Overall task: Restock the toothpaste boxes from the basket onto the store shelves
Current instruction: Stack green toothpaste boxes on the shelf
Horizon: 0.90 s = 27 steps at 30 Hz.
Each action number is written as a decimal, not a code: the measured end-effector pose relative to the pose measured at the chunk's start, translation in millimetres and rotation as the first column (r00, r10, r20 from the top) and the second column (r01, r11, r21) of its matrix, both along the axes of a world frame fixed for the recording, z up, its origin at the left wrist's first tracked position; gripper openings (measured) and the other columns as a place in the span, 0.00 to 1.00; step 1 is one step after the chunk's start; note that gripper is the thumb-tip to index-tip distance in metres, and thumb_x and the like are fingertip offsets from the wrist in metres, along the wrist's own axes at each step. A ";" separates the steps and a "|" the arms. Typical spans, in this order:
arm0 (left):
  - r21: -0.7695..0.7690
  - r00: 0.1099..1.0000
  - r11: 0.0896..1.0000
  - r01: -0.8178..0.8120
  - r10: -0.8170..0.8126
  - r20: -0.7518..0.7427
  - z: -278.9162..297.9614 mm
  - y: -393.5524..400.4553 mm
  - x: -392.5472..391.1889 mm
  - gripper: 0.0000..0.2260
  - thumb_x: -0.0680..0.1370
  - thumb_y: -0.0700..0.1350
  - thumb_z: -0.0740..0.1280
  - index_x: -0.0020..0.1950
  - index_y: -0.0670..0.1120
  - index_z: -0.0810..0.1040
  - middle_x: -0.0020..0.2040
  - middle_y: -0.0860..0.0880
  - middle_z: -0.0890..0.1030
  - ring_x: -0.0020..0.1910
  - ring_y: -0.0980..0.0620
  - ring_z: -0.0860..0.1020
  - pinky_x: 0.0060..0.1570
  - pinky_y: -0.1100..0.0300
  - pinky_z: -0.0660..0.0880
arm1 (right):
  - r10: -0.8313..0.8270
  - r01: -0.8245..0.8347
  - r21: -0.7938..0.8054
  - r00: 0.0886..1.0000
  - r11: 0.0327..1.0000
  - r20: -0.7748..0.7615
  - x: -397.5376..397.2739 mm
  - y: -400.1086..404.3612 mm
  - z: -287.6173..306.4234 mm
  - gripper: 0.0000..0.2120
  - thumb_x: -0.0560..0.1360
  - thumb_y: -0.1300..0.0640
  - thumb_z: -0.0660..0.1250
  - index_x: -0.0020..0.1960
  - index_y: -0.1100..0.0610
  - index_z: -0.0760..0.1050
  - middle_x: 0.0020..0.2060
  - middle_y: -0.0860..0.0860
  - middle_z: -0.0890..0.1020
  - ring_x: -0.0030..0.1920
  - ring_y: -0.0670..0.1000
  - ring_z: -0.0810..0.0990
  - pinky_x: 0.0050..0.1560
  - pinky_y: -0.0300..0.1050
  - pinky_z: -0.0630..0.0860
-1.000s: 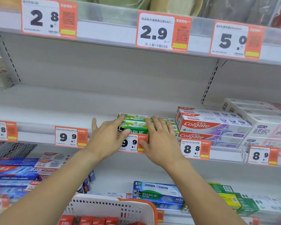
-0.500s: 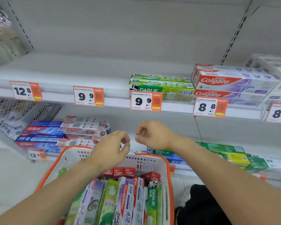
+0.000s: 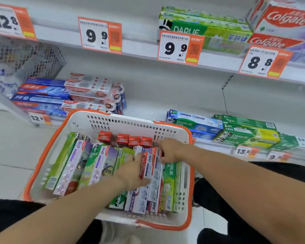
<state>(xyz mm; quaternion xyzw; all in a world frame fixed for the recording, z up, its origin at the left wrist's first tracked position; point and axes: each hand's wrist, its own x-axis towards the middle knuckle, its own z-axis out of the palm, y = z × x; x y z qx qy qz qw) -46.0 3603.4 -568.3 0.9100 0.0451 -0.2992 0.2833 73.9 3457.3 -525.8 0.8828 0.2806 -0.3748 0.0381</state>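
toothpaste boxes (image 3: 102, 166) in basket (image 3: 48, 147) — shelves (image 3: 141, 51) behind, above

A row of orange-and-white price tags hangs along the upper shelf edge: a 12.8 tag (image 3: 9, 21) at the upper left of the frame, two 9.9 tags (image 3: 99, 35) (image 3: 180, 48) toward the middle, and an 8.8 tag (image 3: 265, 61) at the right. A wire mesh bin (image 3: 25, 57) sits at the left, under the 12.8 tag. More tags, blurred, line the lower shelf edge at the right. Pale floor tiles (image 3: 9, 148) fill the left side, and dark trouser legs (image 3: 218, 199) show along the bottom.
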 end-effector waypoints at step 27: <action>0.303 0.991 0.944 -0.128 0.114 0.064 2.7 127.6 4.8 0.31 0.78 0.57 0.67 0.79 0.54 0.62 0.81 0.48 0.55 0.79 0.40 0.50 0.76 0.39 0.55 | 0.106 -0.099 0.198 0.994 0.975 -0.026 -17.8 31.9 70.5 0.27 0.68 0.49 0.79 0.62 0.51 0.72 0.55 0.51 0.75 0.53 0.53 0.73 0.47 0.44 0.68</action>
